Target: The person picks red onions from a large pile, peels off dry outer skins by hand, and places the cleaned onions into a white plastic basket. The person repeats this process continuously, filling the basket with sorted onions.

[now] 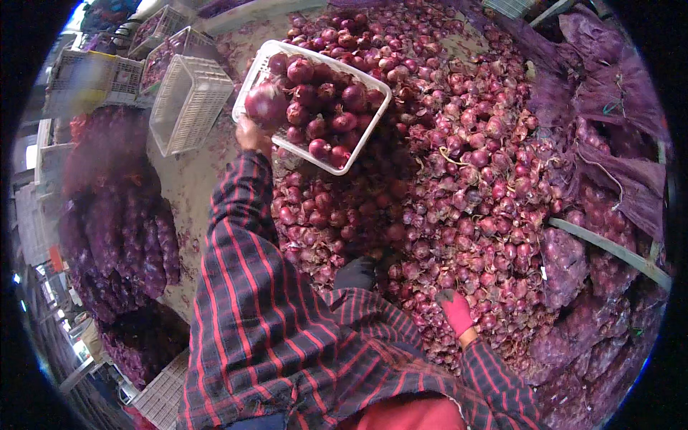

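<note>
A white plastic crate [365, 141] partly filled with red onions rests on an onion pile [473, 188]. At its near left corner my bare left hand [252, 133] holds a large red onion [266, 105], which hides part of the rim and of the fingers. My right hand [456, 313], in a red glove with dark fingertips, is low over the pile at lower right, touching or close to loose onions. Whether its fingers hold one is not clear.
Filled purple mesh sacks [118, 226] stand at left. Further mesh sacks [591, 317] line the right side behind a metal bar [613, 248]. A white crate [196, 102] lies tipped at upper left near other crates. A dark shoe [356, 274] is among the onions.
</note>
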Action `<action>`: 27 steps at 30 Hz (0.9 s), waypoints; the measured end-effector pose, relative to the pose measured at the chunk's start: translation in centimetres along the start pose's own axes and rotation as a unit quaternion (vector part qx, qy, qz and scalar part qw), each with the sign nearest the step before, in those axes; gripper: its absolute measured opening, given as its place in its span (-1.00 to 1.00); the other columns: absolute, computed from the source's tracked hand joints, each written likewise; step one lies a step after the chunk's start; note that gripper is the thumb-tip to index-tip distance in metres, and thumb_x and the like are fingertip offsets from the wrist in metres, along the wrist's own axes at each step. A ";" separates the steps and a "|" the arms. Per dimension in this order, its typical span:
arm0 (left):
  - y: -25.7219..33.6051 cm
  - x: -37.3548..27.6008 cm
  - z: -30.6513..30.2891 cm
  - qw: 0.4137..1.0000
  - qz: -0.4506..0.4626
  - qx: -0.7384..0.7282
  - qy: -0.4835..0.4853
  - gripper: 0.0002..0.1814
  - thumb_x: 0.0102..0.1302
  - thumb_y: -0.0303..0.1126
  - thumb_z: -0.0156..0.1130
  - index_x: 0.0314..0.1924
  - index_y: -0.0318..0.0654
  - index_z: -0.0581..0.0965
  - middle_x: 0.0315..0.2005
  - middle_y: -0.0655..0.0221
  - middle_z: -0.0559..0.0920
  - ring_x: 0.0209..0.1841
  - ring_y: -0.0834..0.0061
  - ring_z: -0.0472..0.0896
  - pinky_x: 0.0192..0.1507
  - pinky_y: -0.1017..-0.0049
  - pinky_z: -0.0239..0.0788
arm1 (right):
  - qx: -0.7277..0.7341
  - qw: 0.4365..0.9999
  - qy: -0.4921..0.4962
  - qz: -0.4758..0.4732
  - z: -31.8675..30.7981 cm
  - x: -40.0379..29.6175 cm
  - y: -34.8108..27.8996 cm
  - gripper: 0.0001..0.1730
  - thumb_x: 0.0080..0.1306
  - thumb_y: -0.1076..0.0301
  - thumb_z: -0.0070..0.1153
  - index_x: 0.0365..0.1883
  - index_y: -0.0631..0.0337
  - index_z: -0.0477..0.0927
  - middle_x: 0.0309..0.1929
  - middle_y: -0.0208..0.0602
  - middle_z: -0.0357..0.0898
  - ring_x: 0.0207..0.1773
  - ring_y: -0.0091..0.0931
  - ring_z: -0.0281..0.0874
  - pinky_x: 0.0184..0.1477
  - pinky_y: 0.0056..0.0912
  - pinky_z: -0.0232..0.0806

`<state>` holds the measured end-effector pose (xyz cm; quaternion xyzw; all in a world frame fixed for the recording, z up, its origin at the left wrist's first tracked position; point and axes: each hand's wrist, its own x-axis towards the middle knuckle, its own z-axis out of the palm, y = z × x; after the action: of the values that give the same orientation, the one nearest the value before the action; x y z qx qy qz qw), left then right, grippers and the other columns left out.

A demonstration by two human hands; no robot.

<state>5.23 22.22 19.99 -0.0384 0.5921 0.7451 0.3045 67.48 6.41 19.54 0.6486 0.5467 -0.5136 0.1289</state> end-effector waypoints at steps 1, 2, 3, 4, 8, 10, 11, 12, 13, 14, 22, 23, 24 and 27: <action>1.0 0.8 -0.1 0.999 0.000 0.028 0.016 -0.45 0.57 -0.10 -0.30 0.31 -0.39 0.25 0.12 -0.03 0.47 0.07 -0.08 0.58 0.00 -0.11 0.57 | -0.003 1.000 0.008 0.006 0.2 -0.2 0.0 -0.55 0.32 0.09 0.17 -0.04 0.32 0.64 -0.14 0.00 0.69 -0.05 -0.25 0.65 0.01 -0.27 0.40; 1.1 0.9 -0.4 0.999 -0.016 0.017 0.037 -0.46 0.57 -0.09 -0.28 0.29 -0.39 0.26 0.10 -0.03 0.48 0.03 -0.04 0.60 -0.02 -0.08 0.59 | -0.018 1.000 0.017 -0.006 0.1 -0.4 0.1 -0.56 0.34 0.10 0.15 -0.04 0.33 0.63 -0.14 0.00 0.69 -0.07 -0.25 0.65 0.00 -0.25 0.40; 1.4 0.7 -0.4 0.998 -0.031 0.007 0.056 -0.47 0.57 -0.07 -0.27 0.26 -0.39 0.27 0.07 -0.03 0.49 -0.01 -0.01 0.61 -0.05 -0.04 0.60 | -0.009 1.000 0.009 -0.006 0.2 -0.4 0.3 -0.56 0.34 0.11 0.14 -0.04 0.33 0.62 -0.13 0.00 0.69 -0.07 -0.25 0.64 -0.01 -0.25 0.40; 0.4 0.4 -1.8 0.999 -0.031 0.032 -0.023 -0.47 0.57 -0.05 -0.25 0.25 -0.38 0.28 0.05 -0.02 0.51 -0.06 0.03 0.62 -0.09 0.01 0.62 | 0.000 1.000 0.005 -0.003 0.0 -0.5 0.8 -0.57 0.35 0.11 0.14 -0.05 0.34 0.62 -0.13 0.00 0.69 -0.07 -0.25 0.64 -0.01 -0.24 0.40; -5.8 -2.6 -10.7 0.964 -0.094 0.177 -0.177 -0.50 0.48 0.00 -0.14 0.08 -0.28 0.44 -0.17 0.13 0.61 -0.23 0.17 0.64 -0.18 0.15 0.60 | 0.063 0.998 -0.012 0.015 -0.6 -2.1 0.8 -0.63 0.34 0.19 0.15 -0.07 0.34 0.62 -0.16 -0.05 0.69 -0.11 -0.29 0.64 -0.04 -0.27 0.40; -11.1 -5.1 -18.5 0.936 -0.085 0.300 -0.165 -0.62 0.34 -0.11 0.03 -0.06 -0.26 0.50 -0.26 0.13 0.62 -0.24 0.17 0.63 -0.20 0.17 0.55 | 0.066 0.998 -0.005 -0.012 -0.9 -3.5 -0.6 -0.67 0.33 0.24 0.18 -0.06 0.32 0.62 -0.20 -0.14 0.70 -0.16 -0.39 0.62 -0.07 -0.32 0.40; -14.0 -7.0 -22.3 0.909 -0.074 0.366 -0.185 -0.68 0.27 -0.17 0.11 -0.13 -0.25 0.53 -0.30 0.13 0.62 -0.24 0.16 0.63 -0.21 0.18 0.52 | 0.079 0.997 -0.006 0.004 -0.9 -3.9 -0.1 -0.67 0.34 0.24 0.18 -0.06 0.30 0.63 -0.21 -0.17 0.70 -0.17 -0.40 0.61 -0.08 -0.32 0.40; -16.0 -9.1 -25.7 0.874 -0.060 0.433 -0.213 -0.73 0.20 -0.22 0.20 -0.20 -0.24 0.55 -0.35 0.13 0.62 -0.25 0.16 0.63 -0.22 0.19 0.50 | 0.097 0.995 -0.010 0.018 -0.5 -4.1 0.9 -0.68 0.34 0.25 0.18 -0.05 0.29 0.63 -0.23 -0.20 0.70 -0.17 -0.42 0.60 -0.09 -0.33 0.40; -17.5 -11.7 -28.9 0.792 -0.013 0.527 -0.309 -0.78 0.13 -0.28 0.28 -0.27 -0.22 0.58 -0.39 0.13 0.63 -0.25 0.16 0.63 -0.23 0.20 0.47 | 0.113 0.993 -0.016 0.029 0.0 -4.3 1.9 -0.68 0.34 0.25 0.18 -0.05 0.28 0.63 -0.24 -0.23 0.70 -0.18 -0.43 0.59 -0.10 -0.33 0.40; -19.8 -15.8 -28.0 0.606 0.085 0.640 -0.465 -0.75 0.09 -0.30 0.28 -0.23 -0.24 0.57 -0.34 0.11 0.63 -0.21 0.12 0.63 -0.22 0.18 0.50 | 0.183 0.982 0.040 0.038 0.2 -5.2 4.2 -0.72 0.34 0.28 0.18 -0.08 0.27 0.64 -0.28 -0.27 0.69 -0.22 -0.46 0.58 -0.15 -0.35 0.41; -16.3 -26.7 -38.8 0.532 -0.120 0.699 -0.463 -0.69 0.11 -0.26 0.24 -0.15 -0.21 0.57 -0.23 0.08 0.63 -0.15 0.09 0.63 -0.17 0.16 0.51 | 0.264 0.961 0.058 0.048 5.5 -8.1 13.5 -0.73 0.35 0.39 0.12 -0.05 0.34 0.65 -0.16 -0.23 0.72 -0.15 -0.52 0.62 -0.08 -0.46 0.44; -15.9 -26.8 -38.9 0.536 -0.124 0.698 -0.458 -0.69 0.11 -0.25 0.23 -0.14 -0.21 0.57 -0.23 0.08 0.63 -0.14 0.09 0.63 -0.17 0.16 0.51 | 0.222 0.971 0.060 0.063 6.2 -8.5 15.7 -0.72 0.34 0.39 0.12 -0.03 0.34 0.64 -0.14 -0.22 0.72 -0.13 -0.51 0.62 -0.06 -0.46 0.44; -14.6 -27.3 -40.0 0.536 -0.131 0.706 -0.444 -0.68 0.12 -0.24 0.23 -0.14 -0.20 0.57 -0.22 0.08 0.63 -0.14 0.09 0.63 -0.16 0.16 0.51 | 0.179 0.980 0.047 0.074 5.6 -9.2 13.9 -0.71 0.34 0.40 0.12 -0.01 0.34 0.64 -0.12 -0.22 0.72 -0.11 -0.51 0.62 -0.04 -0.46 0.44; -12.7 -28.2 -41.7 0.521 -0.122 0.717 -0.447 -0.67 0.14 -0.21 0.21 -0.12 -0.19 0.57 -0.20 0.08 0.62 -0.13 0.09 0.63 -0.15 0.16 0.51 | 0.181 0.981 0.021 0.068 6.8 -9.5 15.9 -0.71 0.34 0.37 0.11 0.00 0.26 0.64 -0.27 -0.37 0.69 -0.34 -0.58 0.59 -0.33 -0.51 0.42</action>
<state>21.83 -25.59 8.55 0.4591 0.7016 -0.0560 0.5420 78.49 -9.92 17.94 0.7076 0.4019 -0.5803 0.0323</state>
